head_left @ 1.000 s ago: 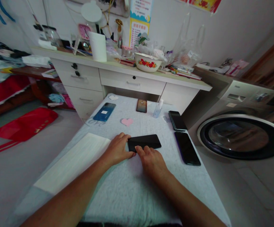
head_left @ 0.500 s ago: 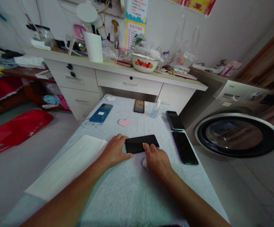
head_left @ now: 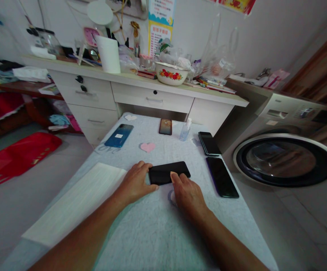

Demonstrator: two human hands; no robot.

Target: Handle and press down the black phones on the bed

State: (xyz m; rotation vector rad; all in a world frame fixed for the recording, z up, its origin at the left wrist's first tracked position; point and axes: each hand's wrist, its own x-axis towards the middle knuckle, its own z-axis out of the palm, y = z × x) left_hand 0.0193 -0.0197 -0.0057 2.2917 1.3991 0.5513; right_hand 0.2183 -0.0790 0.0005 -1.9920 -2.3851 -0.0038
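A black smartphone point(head_left: 163, 172) lies on the cloth-covered table, its dark glossy face up. My left hand point(head_left: 133, 182) grips its left end, with fingers at the far corner and thumb at the near corner. My right hand point(head_left: 188, 192) is closed, its curled fingers resting on the right part of the phone's face and near edge. Whatever those fingers hold, if anything, is hidden. A long white folded cloth or paper point(head_left: 75, 205) lies beside my left forearm. To the right of my right hand lies another dark phone point(head_left: 222, 177) with a purple edge.
Stacked phones point(head_left: 209, 143) lie at the table's right edge. Farther back are a clear spray bottle point(head_left: 185, 131), a brownish phone point(head_left: 165, 127) and a blue phone point(head_left: 119, 136). Beyond the table stands a white drawer desk point(head_left: 152, 98) holding a flowered bowl point(head_left: 171, 74). A washing machine point(head_left: 279, 113) is at right.
The view has shifted slightly. Both hands keep nearly the same places on the black smartphone; the other things on the table have not moved.
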